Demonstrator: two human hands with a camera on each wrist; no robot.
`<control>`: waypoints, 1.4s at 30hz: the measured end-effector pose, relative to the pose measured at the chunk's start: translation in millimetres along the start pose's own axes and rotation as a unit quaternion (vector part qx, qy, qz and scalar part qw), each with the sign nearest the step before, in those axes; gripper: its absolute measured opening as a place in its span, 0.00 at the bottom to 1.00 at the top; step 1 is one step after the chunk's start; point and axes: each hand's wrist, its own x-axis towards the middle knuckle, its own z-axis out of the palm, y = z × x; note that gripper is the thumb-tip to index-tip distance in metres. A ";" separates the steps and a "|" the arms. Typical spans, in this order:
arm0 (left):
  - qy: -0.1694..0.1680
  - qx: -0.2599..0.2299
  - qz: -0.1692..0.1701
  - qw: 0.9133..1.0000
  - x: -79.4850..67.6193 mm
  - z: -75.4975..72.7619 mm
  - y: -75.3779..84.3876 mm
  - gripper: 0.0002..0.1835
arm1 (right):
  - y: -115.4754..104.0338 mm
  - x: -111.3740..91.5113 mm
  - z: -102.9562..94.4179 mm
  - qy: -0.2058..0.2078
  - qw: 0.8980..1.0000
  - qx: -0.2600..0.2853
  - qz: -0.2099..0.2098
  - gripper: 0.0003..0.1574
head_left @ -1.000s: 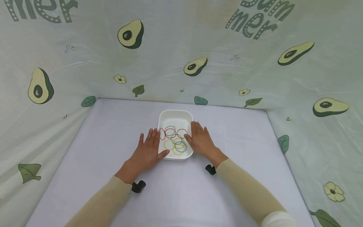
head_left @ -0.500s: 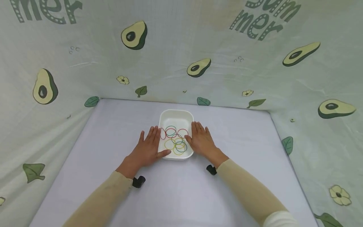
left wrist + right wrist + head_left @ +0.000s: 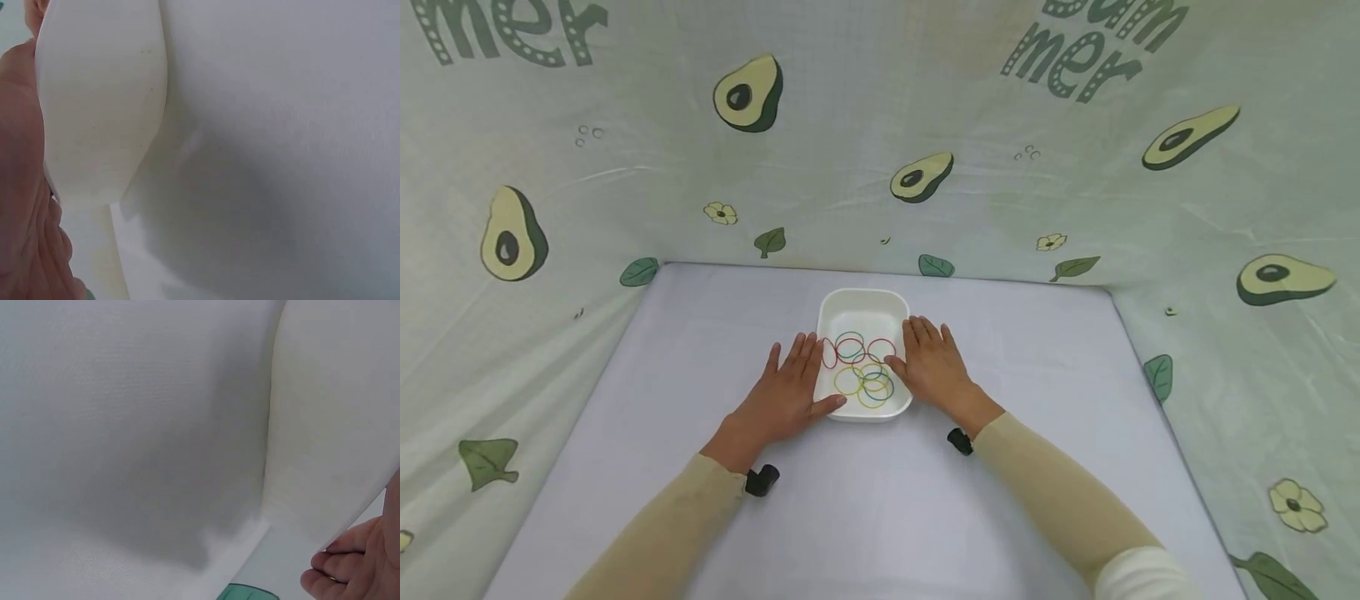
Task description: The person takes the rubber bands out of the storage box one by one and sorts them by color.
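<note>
A white rectangular tray [image 3: 862,313] lies on the table in the head view. Thin loops like rubber bands, among them red [image 3: 882,339], yellow [image 3: 835,382] and green ones, overlap on its floor, mostly in the near half. Along the tray's left side rests my left hand [image 3: 784,393], fingers straight, thumb over the near left corner. My right hand [image 3: 934,367] lies against the right side, fingers extended and thumb reaching over the rim. Both wrist views show the tray's outer wall, with the left hand [image 3: 22,169] and right hand [image 3: 359,562] beside its rim.
A white cloth covers the table [image 3: 865,508]. Behind and at both sides hangs a pale curtain [image 3: 835,108] printed with avocados and leaves. Each wrist carries a small black camera, one at the left wrist [image 3: 763,481] and one at the right wrist [image 3: 960,442].
The whole head view shifts slightly, right and then back left. Both hands keep their places at the tray, and the loops lie as before.
</note>
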 end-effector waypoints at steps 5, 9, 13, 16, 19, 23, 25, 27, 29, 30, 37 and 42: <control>-0.002 0.001 -0.001 1.000 0.3 -1.8 -3.0 0.51 | 0.1 0.2 0.1 -0.005 1.000 0.007 0.002 0.49; -0.010 -0.006 -0.004 1.000 -1.7 -1.7 -2.0 0.51 | 2.7 3.1 0.7 -0.010 1.000 0.002 -0.001 0.49; -0.006 -0.004 0.001 1.000 -1.1 0.8 -1.4 0.53 | 8.4 17.2 -6.6 0.031 0.999 -0.011 -0.005 0.47; -0.009 -0.010 -0.001 1.000 -0.5 2.9 -1.8 0.53 | 7.9 33.0 -17.0 0.098 0.995 0.010 -0.025 0.43; -0.011 -0.015 -0.001 1.000 -0.3 4.4 -2.4 0.53 | -2.0 44.7 -22.1 0.132 0.986 0.064 -0.074 0.41; -0.008 -0.010 0.001 1.000 -0.1 5.1 -3.2 0.53 | -22.4 50.6 -13.5 0.099 0.979 0.093 -0.151 0.42; -0.004 -0.007 0.006 1.000 -0.2 4.7 -3.5 0.53 | -30.6 51.9 -6.4 0.085 0.977 0.080 -0.179 0.40; -0.002 -0.004 0.008 1.000 -0.3 4.6 -3.8 0.53 | -36.5 52.8 -0.3 0.078 0.975 0.064 -0.197 0.38; 0.000 -0.004 0.009 1.000 -0.3 4.9 -4.4 0.53 | -40.0 53.8 4.7 0.080 0.972 0.048 -0.215 0.35; -0.001 -0.005 0.008 1.000 -0.3 5.1 -4.7 0.53 | -41.1 54.1 6.5 0.082 0.970 0.041 -0.225 0.34; -0.005 -0.024 0.005 1.000 -0.8 6.7 -5.7 0.53 | -42.7 54.6 13.2 0.066 0.962 -0.002 -0.267 0.29; -0.009 -0.024 0.002 1.000 -1.7 5.4 -5.9 0.53 | -44.2 55.1 14.1 0.044 0.958 -0.019 -0.284 0.27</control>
